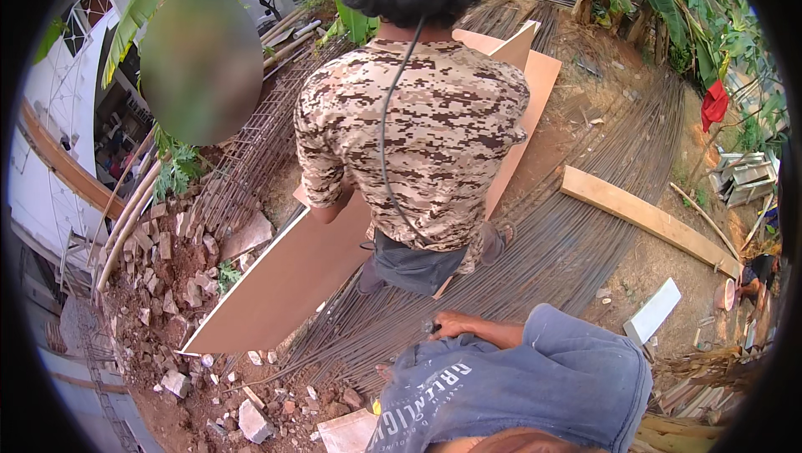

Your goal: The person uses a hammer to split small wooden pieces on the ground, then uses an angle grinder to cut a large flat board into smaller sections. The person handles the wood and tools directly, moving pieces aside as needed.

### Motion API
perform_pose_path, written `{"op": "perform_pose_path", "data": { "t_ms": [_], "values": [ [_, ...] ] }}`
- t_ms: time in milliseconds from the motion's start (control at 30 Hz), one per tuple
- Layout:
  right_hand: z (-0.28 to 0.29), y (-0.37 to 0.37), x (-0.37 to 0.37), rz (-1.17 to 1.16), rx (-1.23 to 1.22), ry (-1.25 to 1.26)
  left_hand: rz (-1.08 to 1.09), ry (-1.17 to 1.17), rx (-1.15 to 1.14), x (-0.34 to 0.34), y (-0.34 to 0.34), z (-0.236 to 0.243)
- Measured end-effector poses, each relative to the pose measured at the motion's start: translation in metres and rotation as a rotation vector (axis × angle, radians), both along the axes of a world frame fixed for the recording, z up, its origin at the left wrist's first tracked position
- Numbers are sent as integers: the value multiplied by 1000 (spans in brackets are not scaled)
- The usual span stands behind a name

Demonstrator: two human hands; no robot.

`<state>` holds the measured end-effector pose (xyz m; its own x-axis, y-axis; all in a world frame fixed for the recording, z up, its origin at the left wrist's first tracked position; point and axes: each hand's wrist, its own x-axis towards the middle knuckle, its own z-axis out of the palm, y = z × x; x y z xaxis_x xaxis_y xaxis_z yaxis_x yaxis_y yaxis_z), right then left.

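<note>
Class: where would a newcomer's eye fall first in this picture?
A person in camouflage, back turned, stands out first in the upper middle. A long brown board slants from beside that person toward the lower left, while a bright red cloth shows at the far right.

White lettering [440,397] on a blue-grey shirt [522,378]

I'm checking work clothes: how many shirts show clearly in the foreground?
2: a camouflage shirt at upper centre, near the brown panel, and a blue-grey shirt below the right hand. Others farther back may be hidden.
</note>
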<state>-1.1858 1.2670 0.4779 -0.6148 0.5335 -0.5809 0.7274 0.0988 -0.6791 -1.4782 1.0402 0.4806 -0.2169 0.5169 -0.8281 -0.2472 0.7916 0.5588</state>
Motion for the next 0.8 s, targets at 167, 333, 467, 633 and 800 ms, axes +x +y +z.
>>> {"op": "perform_pose_path", "data": {
  "t_ms": [167, 333, 467, 633, 800],
  "values": [
    [6, 2, -3, 5, -45, -74, 70, 1, 58, -3, -55, 10],
    [21, -2, 10, -93, -11, 35, 100, -15, 130, 13, -89, 26],
    [37, -2, 2, -133, -43, -27, 117, 32, 203, 24, -99, 37],
    [31, -4, -1, -173, -14, 31, -194, 372, 241, 10, -139, -37],
    [19, -3, -5, -241, 22, -23, 279, -56, 132, 17, -140, -66]
  ]
}}
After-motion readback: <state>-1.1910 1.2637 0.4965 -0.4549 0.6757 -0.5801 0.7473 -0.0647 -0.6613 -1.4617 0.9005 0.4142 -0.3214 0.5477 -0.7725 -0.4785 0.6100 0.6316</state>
